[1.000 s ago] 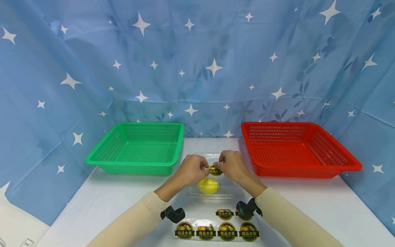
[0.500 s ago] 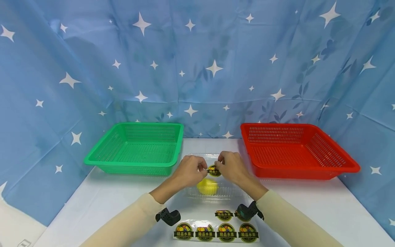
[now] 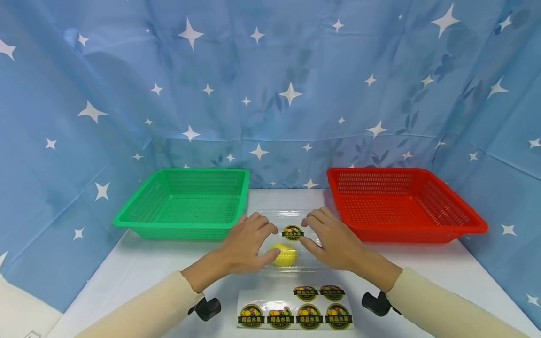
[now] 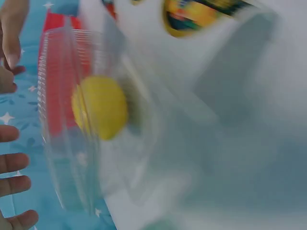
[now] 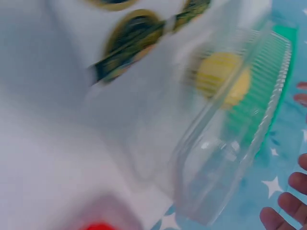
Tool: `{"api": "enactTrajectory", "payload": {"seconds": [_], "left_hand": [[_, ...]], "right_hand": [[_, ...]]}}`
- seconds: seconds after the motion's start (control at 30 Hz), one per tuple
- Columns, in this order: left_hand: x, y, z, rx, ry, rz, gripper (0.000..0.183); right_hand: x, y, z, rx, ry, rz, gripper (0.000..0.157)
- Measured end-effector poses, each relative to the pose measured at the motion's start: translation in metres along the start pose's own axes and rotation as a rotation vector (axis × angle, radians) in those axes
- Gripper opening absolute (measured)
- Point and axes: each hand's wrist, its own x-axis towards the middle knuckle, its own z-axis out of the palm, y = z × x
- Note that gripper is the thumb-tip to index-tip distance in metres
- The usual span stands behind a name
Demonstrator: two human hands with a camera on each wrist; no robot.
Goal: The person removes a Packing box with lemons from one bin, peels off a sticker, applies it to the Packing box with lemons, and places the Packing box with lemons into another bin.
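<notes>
A clear plastic clamshell box [image 3: 291,216] lies at the middle of the table, with a yellow lemon [image 3: 287,256] inside near its front. On its lid sits a round black and gold fruit sticker [image 3: 292,233]. My left hand [image 3: 247,244] is spread at the box's left side, thumb in front of the lemon in the head view. The right hand [image 3: 336,240] is at the right side, fingers apart, thumb near the sticker's right edge. Neither holds anything. Both wrist views show the box [image 4: 67,172] and lemon [image 5: 223,79], partly blurred, with fingers at the frame edge.
A sheet of stickers [image 3: 268,296] lies in front of the box, near the table's front edge. A green basket [image 3: 177,230] stands behind on the left, a red basket [image 3: 401,234] on the right. A blue star curtain [image 3: 270,70] hangs behind.
Both hands have let go of the sticker, which now lies flat on the lid. The fingers have spread, and the hands and forearms have moved apart, left and right.
</notes>
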Motion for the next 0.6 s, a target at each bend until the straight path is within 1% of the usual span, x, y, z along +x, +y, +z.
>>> {"api": "enactTrajectory", "payload": {"seconds": [0.1,0.17,0.23,0.33,0.4,0.47,0.53,0.6], "left_hand": [[-0.013,-0.004,-0.008,0.077,-0.072,0.023,0.051],[-0.019,-0.008,-0.011,0.132,-0.119,0.032,0.059],[-0.025,-0.012,-0.015,0.182,-0.161,0.033,0.066],[-0.035,-0.019,-0.018,0.232,-0.199,0.033,0.073],[-0.042,-0.024,-0.02,0.264,-0.195,0.051,0.076],[-0.047,-0.029,-0.02,0.298,-0.177,0.077,0.078],[-0.052,-0.034,-0.02,0.326,-0.147,0.104,0.081],[-0.055,-0.037,-0.02,0.343,-0.13,0.117,0.082]], "right_hand": [[-0.009,0.005,-0.008,-0.103,-0.007,-0.103,0.033],[-0.017,0.01,-0.014,-0.152,-0.017,-0.143,0.04],[-0.024,0.014,-0.018,-0.193,-0.034,-0.158,0.049],[-0.035,0.022,-0.024,-0.247,-0.076,-0.143,0.065],[-0.042,0.029,-0.027,-0.292,-0.104,-0.124,0.074],[-0.048,0.036,-0.029,-0.328,-0.131,-0.112,0.081],[-0.054,0.042,-0.03,-0.353,-0.146,-0.109,0.086],[-0.058,0.046,-0.03,-0.366,-0.149,-0.116,0.088]]}}
